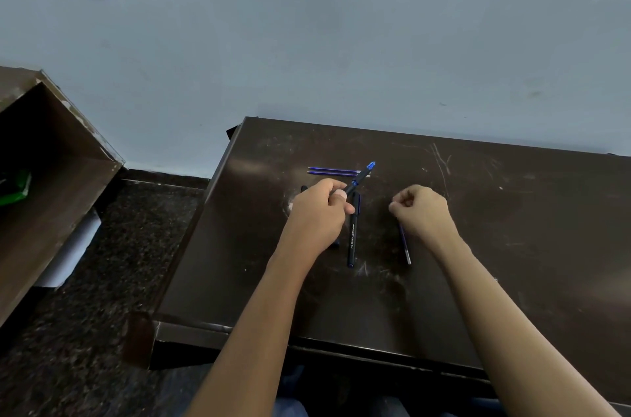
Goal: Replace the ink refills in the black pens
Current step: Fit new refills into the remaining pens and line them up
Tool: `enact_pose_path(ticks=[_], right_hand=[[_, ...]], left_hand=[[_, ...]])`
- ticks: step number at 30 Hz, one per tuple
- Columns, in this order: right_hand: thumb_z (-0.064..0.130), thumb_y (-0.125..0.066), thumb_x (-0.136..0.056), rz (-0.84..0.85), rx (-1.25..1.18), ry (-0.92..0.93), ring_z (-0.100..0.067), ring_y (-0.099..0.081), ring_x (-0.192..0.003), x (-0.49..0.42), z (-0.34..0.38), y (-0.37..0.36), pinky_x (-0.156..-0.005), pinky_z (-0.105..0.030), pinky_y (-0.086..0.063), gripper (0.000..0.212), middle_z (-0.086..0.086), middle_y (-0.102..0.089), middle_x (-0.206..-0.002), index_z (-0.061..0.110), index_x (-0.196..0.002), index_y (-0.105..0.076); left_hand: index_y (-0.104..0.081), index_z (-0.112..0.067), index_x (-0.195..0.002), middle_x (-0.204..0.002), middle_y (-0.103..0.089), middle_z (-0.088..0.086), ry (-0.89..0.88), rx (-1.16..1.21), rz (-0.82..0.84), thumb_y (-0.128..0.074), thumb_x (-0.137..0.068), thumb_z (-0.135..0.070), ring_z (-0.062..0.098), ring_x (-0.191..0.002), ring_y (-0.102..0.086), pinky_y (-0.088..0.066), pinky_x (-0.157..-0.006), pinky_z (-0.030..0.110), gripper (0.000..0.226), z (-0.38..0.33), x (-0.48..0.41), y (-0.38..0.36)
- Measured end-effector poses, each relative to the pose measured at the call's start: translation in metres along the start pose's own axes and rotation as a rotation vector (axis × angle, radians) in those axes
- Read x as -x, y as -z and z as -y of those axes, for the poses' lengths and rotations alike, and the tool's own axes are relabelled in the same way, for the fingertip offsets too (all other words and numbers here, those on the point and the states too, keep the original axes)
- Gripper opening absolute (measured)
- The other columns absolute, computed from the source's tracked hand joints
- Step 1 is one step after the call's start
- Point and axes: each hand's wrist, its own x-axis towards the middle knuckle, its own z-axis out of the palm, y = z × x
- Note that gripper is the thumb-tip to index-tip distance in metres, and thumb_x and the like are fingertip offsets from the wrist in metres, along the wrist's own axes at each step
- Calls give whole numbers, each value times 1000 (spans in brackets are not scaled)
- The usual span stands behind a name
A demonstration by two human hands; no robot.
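Two hands are seen at work over a scuffed dark desk (512, 229). A black pen (360, 177) is gripped by the L hand (317, 215), fingers curled round the barrel, w/ its blue end raised and pointed up and away to the R. The R hand (421, 210) is closed, fingertips pinched together. A thin refill (405, 244) is seen running from under it back toward the person. It is judged to be pinched at its far end, tho the contact itself is hidden. The key relation: held pen and refill are kept apart, w/ a clear gap btwn the hands. The pen's long axis is slanted far-R and the refill's is set nearly front-to-back, so the two are not yet lined up for insertion. A second black pen (352, 232) is seen lying flat btwn the hands, nearer the L. Two spare refills (333, 171) are laid side by side, crosswise, just beyond the L hand.
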Motion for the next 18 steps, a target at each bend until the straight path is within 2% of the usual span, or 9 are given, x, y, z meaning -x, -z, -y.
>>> enact_pose_path(ticks=[2,4,6,7,10,12,15,18], right_hand=[[9,-60,-87,140,-355,-31,-17,-62,-80,6,15,6,-74,-30,-53,12,-6,-67,-92,12,-96,-67],[5,-59,-89,322,-700,-51,-13,-62,-80,16,28,14,-73,-26,-51,18,-5,-68,-93,9,-104,-67],[5,-56,-91,435,-923,-56,-11,-64,-82,24,36,20,-76,-25,-51,20,-3,-70,-93,10,-107,-68],[5,-54,-92,457,-993,-57,-10,-65,-81,27,39,21,-78,-24,-52,20,-2,-71,-92,11,-107,-68],[5,-55,-92,446,-1078,-77,-5,-65,-75,31,44,19,-78,-20,-53,18,0,-73,-88,12,-101,-69],[6,-59,-90,419,-1084,-81,-5,-65,-73,32,47,15,-73,-18,-54,14,1,-73,-82,11,-96,-70],[6,-62,-88,394,-1077,-80,-6,-65,-67,32,51,13,-66,-16,-55,9,-2,-69,-79,5,-94,-68],[7,-65,-86,381,-1074,-81,-4,-64,-61,32,55,10,-63,-14,-54,10,-3,-67,-79,4,-95,-68]], left_hand=[[-59,-15,-121,-103,-70,0,3,-21,3,-39,-100,-20,3,-76,-53,-36,-58,9,29,0,-1,0],[-62,-15,-117,-101,-70,1,-5,-32,20,-39,-100,-21,4,-71,-53,-41,-52,9,29,0,-1,1],[-63,-16,-115,-99,-70,0,-27,-38,37,-42,-99,-22,5,-71,-56,-44,-49,7,27,1,-1,2],[-63,-17,-115,-99,-70,0,-40,-39,48,-44,-98,-23,6,-75,-59,-46,-52,8,26,1,0,2],[-60,-16,-118,-102,-70,2,-60,-25,59,-52,-95,-23,15,-90,-65,-51,-75,22,25,3,2,1],[-60,-17,-114,-102,-70,2,-63,-25,58,-54,-94,-28,16,-93,-65,-49,-81,26,24,3,2,0],[-65,-15,-107,-94,-71,0,-29,8,75,-42,-98,-36,9,-83,-62,-48,-83,29,33,2,2,0],[-66,-11,-108,-95,-70,2,-15,19,56,-39,-100,-28,4,-75,-57,-45,-72,17,33,3,0,2]])
